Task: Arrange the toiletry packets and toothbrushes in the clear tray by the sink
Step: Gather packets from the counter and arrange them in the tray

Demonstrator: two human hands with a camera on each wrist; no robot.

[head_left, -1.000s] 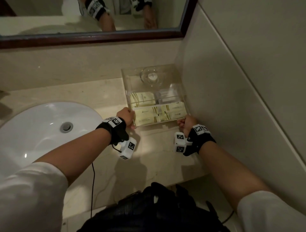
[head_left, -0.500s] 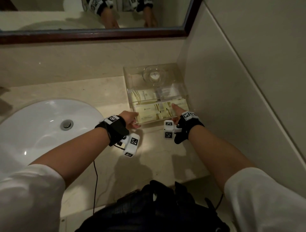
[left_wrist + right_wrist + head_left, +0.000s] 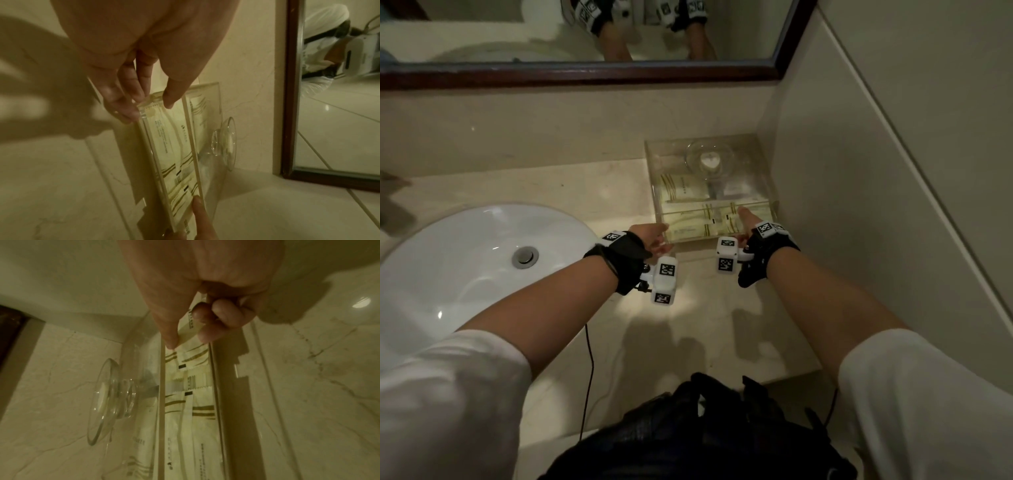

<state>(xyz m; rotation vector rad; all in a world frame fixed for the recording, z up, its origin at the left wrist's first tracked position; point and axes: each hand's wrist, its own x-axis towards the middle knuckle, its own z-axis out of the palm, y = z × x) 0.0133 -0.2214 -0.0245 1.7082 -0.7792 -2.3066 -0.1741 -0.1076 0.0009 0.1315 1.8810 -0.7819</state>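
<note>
Left hand (image 3: 654, 236) at the near-left corner of the clear tray (image 3: 650, 171), thumb inside the wall and fingers outside, pinching that corner to steady it. Right hand (image 3: 748, 224) reaching over the front wall at the near-right, thumb and curled fingers closed on the end of one packet (image 3: 186, 327), index finger extended along it.

Tray on the countertop (image 3: 571, 192), in the corner just beside the side wall (image 3: 825, 205) and well to the right of the sink (image 3: 448, 274). Long striped packets (image 3: 688, 226) lying lengthwise and overlapping in the front compartment; further packets in the compartment behind. Toothbrushes not distinguishable from the packets. Glass dish (image 3: 709, 159) at the rear of the tray.

Likely hazards: a pull on the pinched end dragging the overlapping neighbours askew or out over the low front wall; a loosened left-hand pinch letting the light tray slide on the smooth stone; a jolt unsettling the dish.

Pose: both forearms extended forward and converging, wrists low near the counter, left palm turned inward, right hand angled down into the compartment.
</note>
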